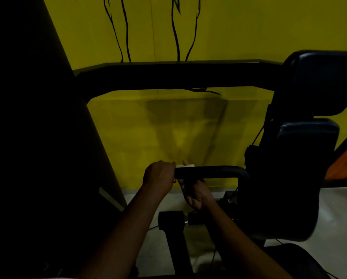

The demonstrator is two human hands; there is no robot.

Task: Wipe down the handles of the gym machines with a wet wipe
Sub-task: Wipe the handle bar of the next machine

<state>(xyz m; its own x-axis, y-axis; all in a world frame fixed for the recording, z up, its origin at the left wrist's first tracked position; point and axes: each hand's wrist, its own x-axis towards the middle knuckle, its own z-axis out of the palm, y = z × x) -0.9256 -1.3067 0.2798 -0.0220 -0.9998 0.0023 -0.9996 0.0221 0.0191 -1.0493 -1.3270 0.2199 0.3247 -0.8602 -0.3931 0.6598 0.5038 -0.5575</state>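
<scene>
A black horizontal machine handle (211, 171) juts left from the dark gym machine at the middle of the view. A pale wet wipe (185, 166) is draped over the handle's free left end. My left hand (158, 174) is curled at that end and pinches the wipe. My right hand (195, 193) reaches up from below, its fingers wrapped round the wipe and the handle just right of my left hand. The scene is dim, so the fingertips are hard to make out.
Black seat pads (317, 83) of the machine stand at the right. A thick black frame bar (178, 76) crosses above the hands. A black foot roller (171, 220) sits below. A yellow wall (168, 127) lies behind, and a dark column fills the left.
</scene>
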